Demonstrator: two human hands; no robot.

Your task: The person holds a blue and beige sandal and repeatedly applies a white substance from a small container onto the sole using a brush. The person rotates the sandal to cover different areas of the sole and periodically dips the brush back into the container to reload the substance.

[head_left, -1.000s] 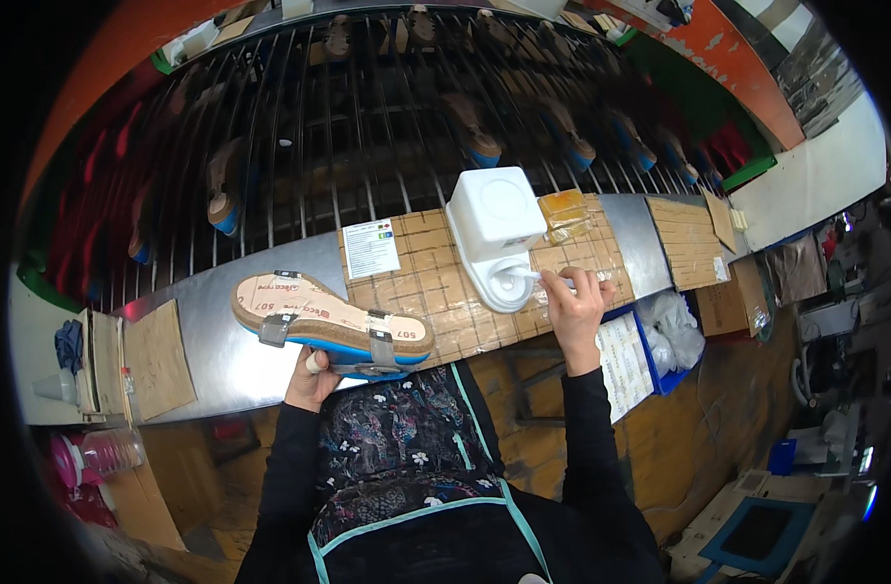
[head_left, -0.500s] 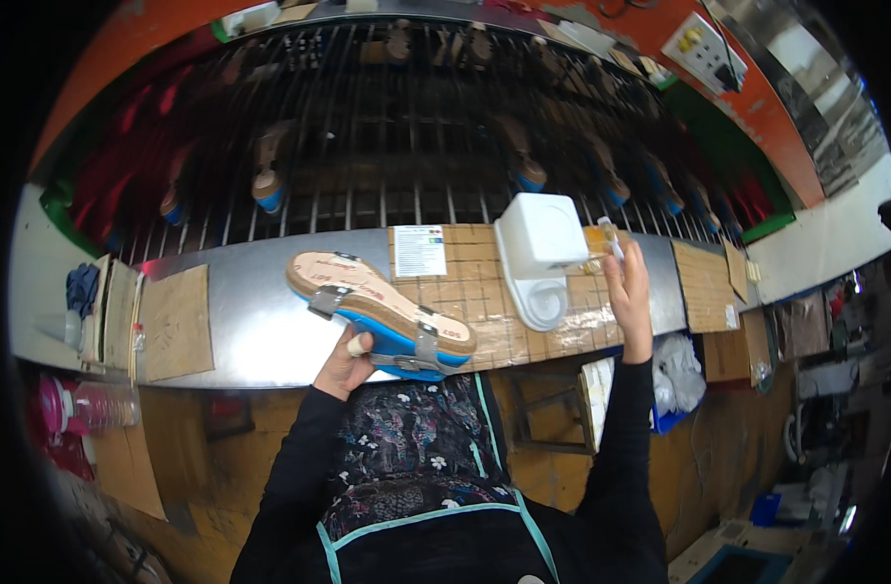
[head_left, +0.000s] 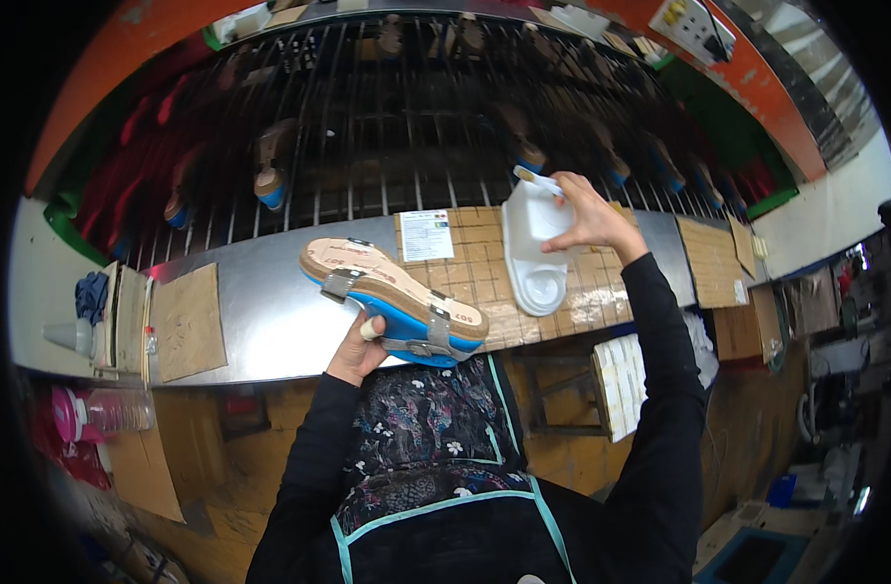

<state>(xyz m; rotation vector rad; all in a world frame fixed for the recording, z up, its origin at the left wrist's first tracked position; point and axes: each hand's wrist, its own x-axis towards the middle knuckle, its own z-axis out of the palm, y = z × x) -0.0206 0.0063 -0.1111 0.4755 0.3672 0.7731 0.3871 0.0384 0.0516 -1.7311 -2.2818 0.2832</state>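
Observation:
My left hand (head_left: 360,352) is wrapped round the blue underside of a sandal (head_left: 392,292), a white tape band on one finger. The sandal is tilted over the front of the steel counter, its printed tan insole facing up, with grey straps and buckles. My right hand (head_left: 596,224) is above a white plastic container (head_left: 537,229), its fingers on a small pale-handled brush (head_left: 540,182). The brush's yellowish end points left over the container's top. My thumb is at the container's side; whether it touches cannot be told.
Beyond the counter (head_left: 255,321) runs a dark rack of metal rods carrying several blue-bottomed sandals (head_left: 270,180). Taped cardboard (head_left: 479,277) with a printed sheet (head_left: 425,237) lies under the container. More cardboard (head_left: 192,321) is at left. A stool (head_left: 567,399) stands below the counter.
My right hand has moved left from the container's right side to over it, bringing the brush along. My left hand still holds the sandal. The whole view has shifted slightly.

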